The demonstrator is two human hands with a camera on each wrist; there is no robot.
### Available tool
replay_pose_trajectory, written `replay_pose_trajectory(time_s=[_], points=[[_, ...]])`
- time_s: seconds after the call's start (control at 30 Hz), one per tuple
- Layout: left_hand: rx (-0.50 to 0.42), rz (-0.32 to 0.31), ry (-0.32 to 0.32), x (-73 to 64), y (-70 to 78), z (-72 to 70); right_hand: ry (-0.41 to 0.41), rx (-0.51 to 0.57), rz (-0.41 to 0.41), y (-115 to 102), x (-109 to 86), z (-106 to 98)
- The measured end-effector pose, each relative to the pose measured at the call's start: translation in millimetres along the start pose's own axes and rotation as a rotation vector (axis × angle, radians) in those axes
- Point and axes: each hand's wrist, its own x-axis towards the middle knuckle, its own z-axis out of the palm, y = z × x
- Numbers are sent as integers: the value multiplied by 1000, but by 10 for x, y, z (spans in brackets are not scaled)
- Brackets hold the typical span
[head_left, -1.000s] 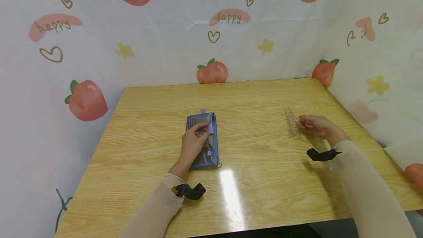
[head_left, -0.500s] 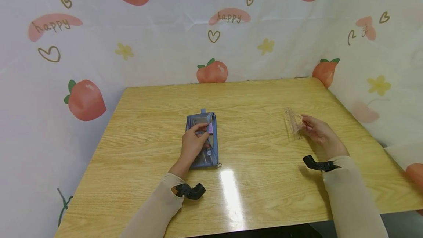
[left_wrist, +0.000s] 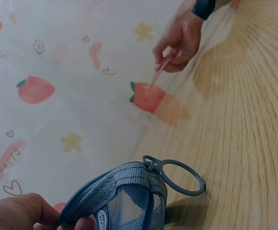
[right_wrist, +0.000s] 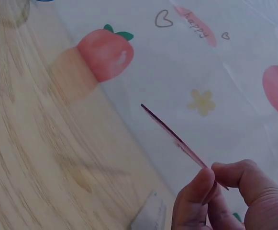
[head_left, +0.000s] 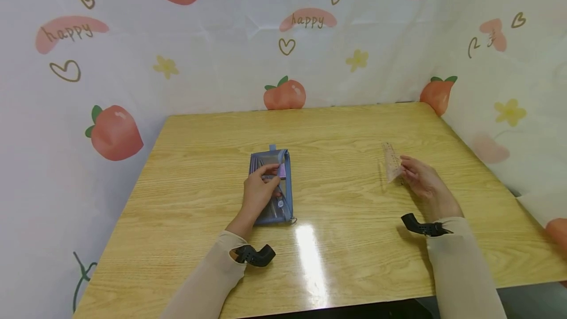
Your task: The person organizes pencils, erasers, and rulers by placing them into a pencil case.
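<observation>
A blue mesh pencil case [head_left: 271, 219] lies left of the table's middle. My left hand [head_left: 260, 191] pinches the edge of its opening between thumb and fingers. A purple item [head_left: 282, 172] and some thin, stick-like things show inside. In the left wrist view the case's zip ring [left_wrist: 184, 177] sticks out to the side. Off to the right, my right hand [head_left: 425, 183] pinches a clear pinkish ruler [head_left: 392, 162] by its near side, tilted up from the table. Seen edge-on in the right wrist view, the ruler [right_wrist: 170, 132] is a thin strip between thumb and fingertips.
The wooden table [head_left: 221, 137] has a glossy top, with a bright reflection near the front. White cloth [head_left: 212, 82] printed with peaches hangs behind it and along both sides. Black camera mounts [head_left: 254, 256] sit on both wrists.
My right hand has taken hold of the ruler, which lay flat on the table, and tilted it up. The right forearm has swung inward. My left hand and the pencil case have stayed put.
</observation>
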Motion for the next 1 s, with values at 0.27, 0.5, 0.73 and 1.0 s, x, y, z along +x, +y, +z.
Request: replay_pose_trajectory(time_s=[0.27,0.5,0.73,1.0], points=[[9,2,4,1,6,-3,-100,15,5,83,2,82],[12,-2,1,-2,1,-7,-146,88,-8,189,58,224],[9,0,6,-2,-6,-7,-142,99,11,303,128,412],[17,-10,3,6,2,-16,-129,74,36,441,192,587]])
